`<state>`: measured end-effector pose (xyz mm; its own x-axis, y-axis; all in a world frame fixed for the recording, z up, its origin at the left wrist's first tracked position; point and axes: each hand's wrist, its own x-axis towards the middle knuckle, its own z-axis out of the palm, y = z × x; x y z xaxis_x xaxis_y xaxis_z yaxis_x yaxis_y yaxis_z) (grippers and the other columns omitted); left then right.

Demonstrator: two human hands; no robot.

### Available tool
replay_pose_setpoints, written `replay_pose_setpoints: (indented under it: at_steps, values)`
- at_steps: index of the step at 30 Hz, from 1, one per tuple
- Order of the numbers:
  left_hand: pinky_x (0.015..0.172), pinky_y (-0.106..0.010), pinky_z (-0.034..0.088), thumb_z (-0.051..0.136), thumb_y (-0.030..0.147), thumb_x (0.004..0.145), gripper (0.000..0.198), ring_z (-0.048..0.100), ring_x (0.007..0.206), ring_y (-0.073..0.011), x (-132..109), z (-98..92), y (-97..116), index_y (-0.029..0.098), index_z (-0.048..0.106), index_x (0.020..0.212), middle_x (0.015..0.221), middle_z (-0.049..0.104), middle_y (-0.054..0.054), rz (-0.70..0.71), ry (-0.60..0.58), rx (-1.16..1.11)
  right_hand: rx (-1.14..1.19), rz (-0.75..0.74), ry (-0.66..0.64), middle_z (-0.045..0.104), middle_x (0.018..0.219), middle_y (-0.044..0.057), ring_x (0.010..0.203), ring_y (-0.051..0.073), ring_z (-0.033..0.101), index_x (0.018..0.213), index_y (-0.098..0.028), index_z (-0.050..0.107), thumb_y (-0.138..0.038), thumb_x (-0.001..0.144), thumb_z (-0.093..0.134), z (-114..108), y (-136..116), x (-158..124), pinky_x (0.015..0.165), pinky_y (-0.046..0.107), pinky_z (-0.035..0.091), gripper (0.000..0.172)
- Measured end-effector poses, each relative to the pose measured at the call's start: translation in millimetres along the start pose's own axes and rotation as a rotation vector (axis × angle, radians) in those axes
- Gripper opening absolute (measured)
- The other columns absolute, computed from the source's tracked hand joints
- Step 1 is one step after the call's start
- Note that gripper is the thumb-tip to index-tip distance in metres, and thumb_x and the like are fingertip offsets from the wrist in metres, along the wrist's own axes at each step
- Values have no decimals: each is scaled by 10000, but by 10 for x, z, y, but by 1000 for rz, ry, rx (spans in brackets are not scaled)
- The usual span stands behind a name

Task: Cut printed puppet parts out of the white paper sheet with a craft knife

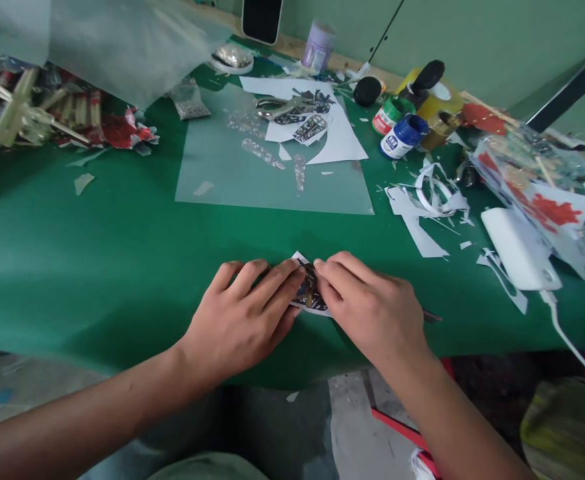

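At the table's near edge, a small piece of white paper with a dark printed pattern lies between my two hands. My left hand presses its fingertips on the left side of the piece, fingers close together and thumb low at the near edge. My right hand has thumb and forefinger pinched at the piece's right side, fingers curled. Both hands cover much of the paper. The tip of a thin dark stick pokes out beyond my right hand; whether I hold it is hidden.
Behind my hands, a translucent sheet carries patterned cutouts, white paper and a metal-handled tool. Paint jars, paper scraps and a white corded device sit right. Sticks and red scraps crowd the left.
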<state>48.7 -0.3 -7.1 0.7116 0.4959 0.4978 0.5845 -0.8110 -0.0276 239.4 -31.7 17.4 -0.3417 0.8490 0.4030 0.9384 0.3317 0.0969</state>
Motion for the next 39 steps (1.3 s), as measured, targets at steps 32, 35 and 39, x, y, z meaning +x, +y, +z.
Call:
replay_pose_setpoints:
  at_steps: [32, 35, 39]
  values:
    - [808, -418, 425, 481, 293, 940, 342, 559, 1068, -252, 60, -60, -264, 243, 620, 1248, 1315, 624, 31, 93, -127, -134, 245, -90, 66, 667, 753, 4, 517, 43, 478, 728, -163, 664, -103, 870, 571, 102, 227, 85, 428, 190, 329, 180]
    - [808, -420, 423, 484, 293, 940, 340, 558, 1070, -253, 57, -68, -268, 244, 618, 1249, 1318, 622, 38, 89, -128, -133, 238, -87, 65, 659, 751, 0, 516, 43, 467, 723, -166, 657, -100, 868, 573, 103, 227, 75, 429, 194, 323, 179]
    - [807, -422, 420, 485, 293, 940, 342, 558, 1074, -254, 61, -68, -274, 244, 613, 1254, 1322, 619, 38, 89, -130, -130, 204, -92, 69, 652, 753, -10, 497, 43, 412, 737, -172, 655, -116, 877, 570, 103, 218, 67, 426, 200, 308, 174]
